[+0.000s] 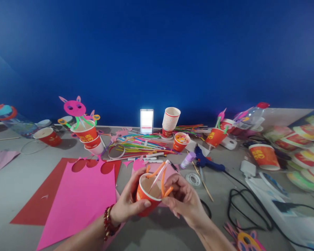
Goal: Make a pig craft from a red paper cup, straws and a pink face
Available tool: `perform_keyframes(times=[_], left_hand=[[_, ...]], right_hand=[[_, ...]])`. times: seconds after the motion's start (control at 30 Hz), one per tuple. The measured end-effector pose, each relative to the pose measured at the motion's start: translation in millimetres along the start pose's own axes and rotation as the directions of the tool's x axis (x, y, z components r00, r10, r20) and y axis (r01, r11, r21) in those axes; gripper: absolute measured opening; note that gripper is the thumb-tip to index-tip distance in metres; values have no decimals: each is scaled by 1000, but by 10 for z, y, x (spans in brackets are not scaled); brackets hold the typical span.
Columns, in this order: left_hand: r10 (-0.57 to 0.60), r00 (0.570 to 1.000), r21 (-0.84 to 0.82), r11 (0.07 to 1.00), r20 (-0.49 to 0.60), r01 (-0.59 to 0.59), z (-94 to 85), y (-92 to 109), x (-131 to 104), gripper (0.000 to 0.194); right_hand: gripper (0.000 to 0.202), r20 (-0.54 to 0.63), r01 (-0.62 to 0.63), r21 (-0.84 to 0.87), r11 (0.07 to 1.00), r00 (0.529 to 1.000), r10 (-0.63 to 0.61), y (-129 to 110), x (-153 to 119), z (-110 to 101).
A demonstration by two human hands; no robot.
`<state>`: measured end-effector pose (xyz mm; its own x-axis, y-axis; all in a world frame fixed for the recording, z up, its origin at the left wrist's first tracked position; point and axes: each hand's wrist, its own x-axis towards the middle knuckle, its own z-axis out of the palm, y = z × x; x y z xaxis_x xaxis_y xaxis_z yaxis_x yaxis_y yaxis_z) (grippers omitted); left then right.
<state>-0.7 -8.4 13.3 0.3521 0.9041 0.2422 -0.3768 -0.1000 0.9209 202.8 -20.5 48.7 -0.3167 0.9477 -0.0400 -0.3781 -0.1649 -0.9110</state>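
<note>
Near the middle front, my left hand (132,200) is wrapped round a red paper cup (144,205) with a white rim, tilted with its mouth up. An orange pipe cleaner (163,179) rises out of the cup and bends over its right rim. My right hand (181,197) is closed at that rim, its fingers pinching the curled orange end. A thin white and pink stick (157,177) leans up from inside the cup. Pink paper (170,170) lies behind and under the cup.
Left are pink (86,198) and red sheets (42,205) and a cup with a pink animal face (74,108). Behind lie pipe cleaners (143,148) and stacked cups (170,120). Rightward are a glue stick (187,160), tape (193,179), a blue glue gun (205,161) and its black cord.
</note>
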Motion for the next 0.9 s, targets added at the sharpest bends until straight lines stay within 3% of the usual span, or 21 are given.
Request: perform_keyframes(times=[0.23,0.43,0.63,0.73,0.9], left_hand=[[-106,993,-87,991,-57,101,-24,-62,-26,70],[-64,997,-13,998,-43,63,-18,-57,-19,73],[-75,997,-26,997,-19,75,-41,-80,-26,74],[-87,996,-22,996,-15,87,-53,-81,-19,72],[-14,999,31,999,45,12,-34,-10,33,67]], right_hand=[[56,115,-2,25,1000,993,-1,-21,49,-17],[36,44,-36,-25,999,998,37,7,39,-55],[37,-17,-1,-3,1000,1000,1,77,44,-32],[36,-40,36,-56,998,998,-38,114,49,-36],[29,-36,79,-175,981,996,-87,145,29,-30]])
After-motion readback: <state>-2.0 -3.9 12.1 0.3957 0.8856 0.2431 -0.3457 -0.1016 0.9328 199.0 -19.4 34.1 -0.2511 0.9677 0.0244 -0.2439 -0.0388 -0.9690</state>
